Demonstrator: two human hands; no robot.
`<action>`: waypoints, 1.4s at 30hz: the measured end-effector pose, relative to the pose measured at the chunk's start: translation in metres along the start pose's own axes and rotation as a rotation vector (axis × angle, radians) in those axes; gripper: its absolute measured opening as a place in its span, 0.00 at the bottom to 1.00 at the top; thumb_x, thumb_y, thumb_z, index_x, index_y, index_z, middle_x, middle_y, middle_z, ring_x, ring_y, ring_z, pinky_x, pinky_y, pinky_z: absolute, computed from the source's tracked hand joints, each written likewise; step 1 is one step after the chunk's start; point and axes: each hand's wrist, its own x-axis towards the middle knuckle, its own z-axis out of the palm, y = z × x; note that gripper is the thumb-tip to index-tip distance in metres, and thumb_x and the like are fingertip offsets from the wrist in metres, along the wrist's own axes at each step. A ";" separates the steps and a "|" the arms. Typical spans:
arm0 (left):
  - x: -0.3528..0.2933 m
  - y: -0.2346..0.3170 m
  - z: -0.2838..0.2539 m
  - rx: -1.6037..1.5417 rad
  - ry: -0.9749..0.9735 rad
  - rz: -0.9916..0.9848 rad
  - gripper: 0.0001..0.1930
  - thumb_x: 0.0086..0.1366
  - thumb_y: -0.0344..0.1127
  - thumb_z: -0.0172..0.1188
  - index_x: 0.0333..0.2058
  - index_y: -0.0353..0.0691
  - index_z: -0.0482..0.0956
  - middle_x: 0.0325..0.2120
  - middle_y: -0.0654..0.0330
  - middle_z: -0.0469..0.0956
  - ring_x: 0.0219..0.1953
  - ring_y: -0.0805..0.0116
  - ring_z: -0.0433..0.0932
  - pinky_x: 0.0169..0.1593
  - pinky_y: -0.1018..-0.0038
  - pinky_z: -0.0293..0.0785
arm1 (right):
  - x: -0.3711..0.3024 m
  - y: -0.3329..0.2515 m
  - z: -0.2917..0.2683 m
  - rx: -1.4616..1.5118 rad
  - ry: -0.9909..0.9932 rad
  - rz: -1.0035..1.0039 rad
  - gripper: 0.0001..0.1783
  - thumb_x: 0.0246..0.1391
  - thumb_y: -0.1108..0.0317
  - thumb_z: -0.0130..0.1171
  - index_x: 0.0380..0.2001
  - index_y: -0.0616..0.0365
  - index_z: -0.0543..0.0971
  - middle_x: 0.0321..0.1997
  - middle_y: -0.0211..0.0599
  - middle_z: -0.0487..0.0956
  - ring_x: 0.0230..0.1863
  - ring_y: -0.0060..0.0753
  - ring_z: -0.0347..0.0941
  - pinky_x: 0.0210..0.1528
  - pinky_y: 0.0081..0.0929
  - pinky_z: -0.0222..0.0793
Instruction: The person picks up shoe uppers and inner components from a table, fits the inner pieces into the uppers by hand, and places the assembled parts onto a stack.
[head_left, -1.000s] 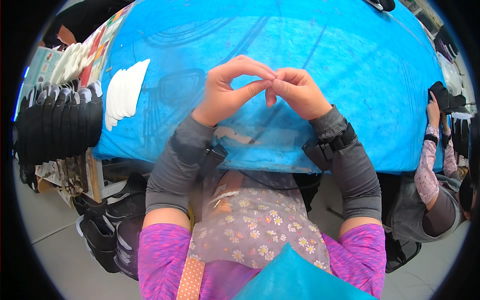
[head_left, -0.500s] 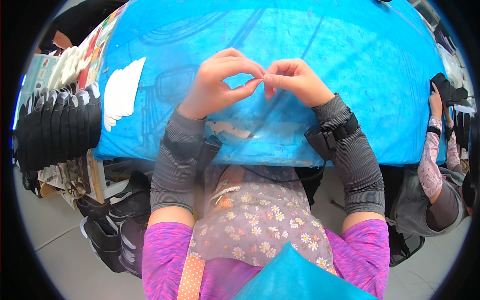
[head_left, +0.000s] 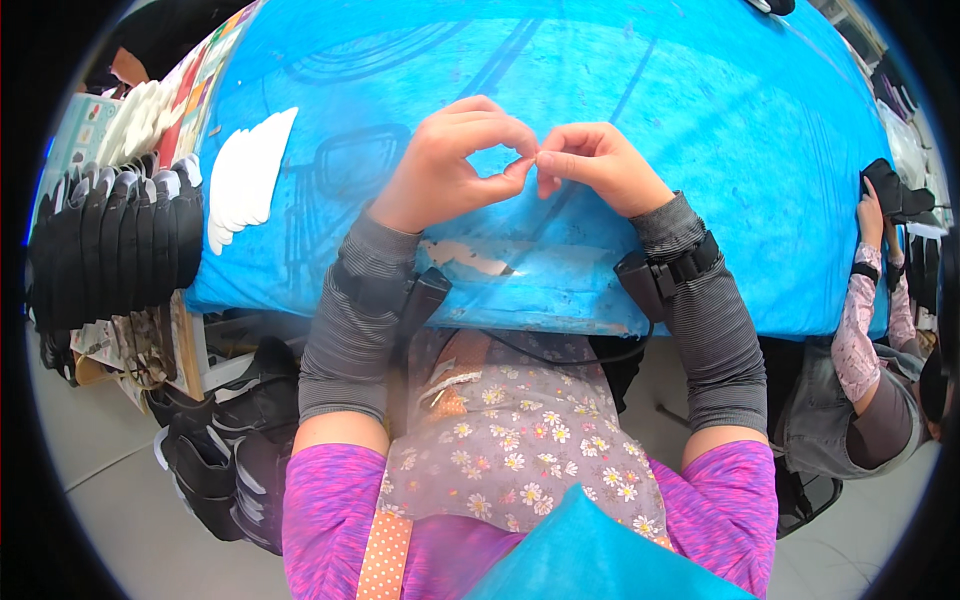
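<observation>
Above the blue covered table (head_left: 480,285), my left hand (head_left: 460,160) and my right hand (head_left: 597,168) meet fingertip to fingertip. Thumb and forefinger of the left are pinched, forming a ring. The right pinches in the same spot, its other fingers curled. Whatever lies between the fingertips, if anything, is too small to make out. Nearest to my left hand is a fanned stack of white insole-shaped pieces (head_left: 248,178) lying on the table. Grey striped sleeves cover both my forearms, with a black strapped device (head_left: 672,270) on the right one.
A row of black shoe uppers (head_left: 115,235) stands at the left, with more white pieces (head_left: 145,125) behind. Black shoes (head_left: 215,465) hang low at the left. To the right, another person's hands hold a black piece (head_left: 890,185). A dark object (head_left: 772,5) sits at the far edge.
Both hands have shifted slightly to the right, still pinched together. The dark object at the far edge shows more than before.
</observation>
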 end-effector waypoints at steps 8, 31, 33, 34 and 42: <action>-0.001 0.000 0.000 -0.069 0.019 -0.042 0.06 0.51 0.24 0.66 0.28 0.42 0.82 0.28 0.65 0.82 0.33 0.68 0.79 0.37 0.73 0.76 | 0.000 0.000 0.000 0.051 -0.018 -0.021 0.11 0.62 0.62 0.59 0.31 0.59 0.82 0.30 0.31 0.82 0.35 0.20 0.74 0.44 0.21 0.69; -0.001 -0.001 0.005 -0.034 0.076 -0.013 0.06 0.50 0.25 0.66 0.28 0.42 0.82 0.27 0.64 0.81 0.32 0.66 0.77 0.37 0.72 0.74 | 0.000 0.002 0.000 0.063 0.015 -0.015 0.12 0.62 0.62 0.59 0.31 0.60 0.81 0.30 0.31 0.82 0.34 0.20 0.74 0.43 0.21 0.69; -0.001 0.000 0.005 -0.054 0.079 -0.023 0.06 0.50 0.24 0.66 0.28 0.42 0.82 0.27 0.64 0.81 0.32 0.66 0.77 0.37 0.73 0.74 | 0.000 0.003 -0.001 0.077 0.009 -0.027 0.12 0.62 0.62 0.59 0.31 0.60 0.81 0.30 0.31 0.82 0.34 0.20 0.74 0.43 0.21 0.69; -0.001 0.001 0.005 -0.075 0.081 -0.033 0.07 0.50 0.24 0.66 0.29 0.42 0.82 0.27 0.64 0.81 0.32 0.67 0.77 0.37 0.73 0.74 | -0.001 0.003 -0.001 0.081 0.004 -0.028 0.12 0.62 0.62 0.59 0.31 0.60 0.81 0.30 0.31 0.82 0.34 0.20 0.74 0.43 0.21 0.69; -0.003 0.001 0.004 -0.116 0.075 -0.102 0.06 0.51 0.24 0.66 0.29 0.41 0.82 0.28 0.65 0.82 0.34 0.69 0.78 0.38 0.74 0.74 | -0.001 0.001 0.001 0.099 -0.005 -0.036 0.12 0.62 0.61 0.59 0.31 0.60 0.81 0.30 0.32 0.82 0.34 0.21 0.75 0.43 0.22 0.69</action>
